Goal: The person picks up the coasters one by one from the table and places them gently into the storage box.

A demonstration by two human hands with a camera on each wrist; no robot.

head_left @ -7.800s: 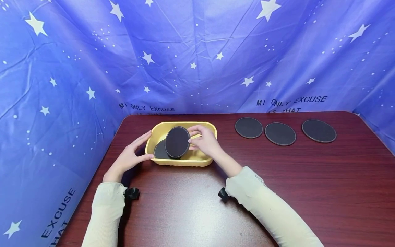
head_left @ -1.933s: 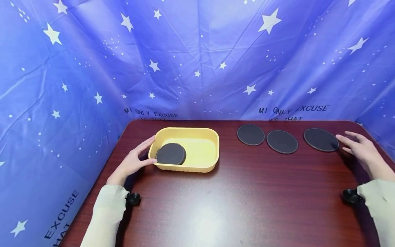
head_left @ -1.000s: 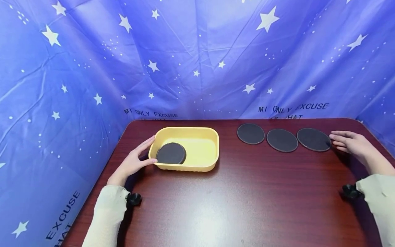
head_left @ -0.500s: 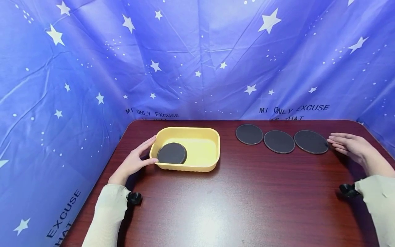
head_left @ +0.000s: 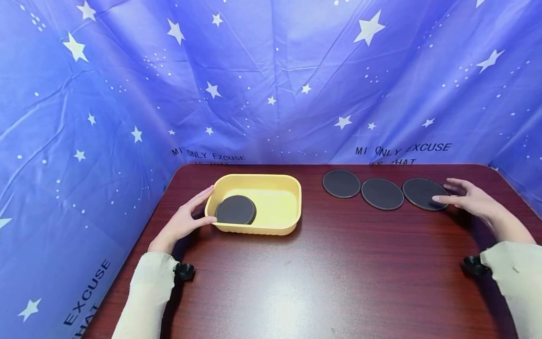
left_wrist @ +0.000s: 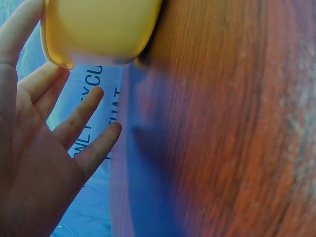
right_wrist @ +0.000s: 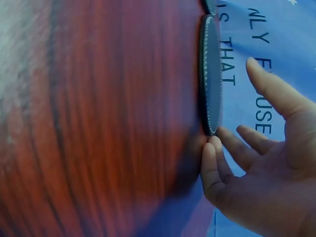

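Note:
In the head view, my left hand (head_left: 183, 222) spans the left end of a yellow plastic box (head_left: 277, 230), thumb at its front corner and fingers at the back one. The left wrist view shows the hand's other fingers extended beside the box (left_wrist: 103, 29). A round black coaster (head_left: 235, 210) lies in the box's left part. My right hand (head_left: 474, 200) is at the rightmost coaster (head_left: 419, 193) on the table. Its fingertips meet that coaster's edge in the right wrist view, while the thumb (right_wrist: 276, 91) hovers above the coaster (right_wrist: 212, 79).
Two more black coasters, the middle one (head_left: 383, 194) and the left one (head_left: 341, 183), lie flat in a row beside the right one. They rest on a dark red wooden table (head_left: 338, 273). A blue star-printed curtain (head_left: 271, 84) hangs behind the table.
The tilted coaster the right hand held over the box is gone from there. That hand moved to the rightmost coaster, which slid left towards the middle one. Its thumb now reaches over it.

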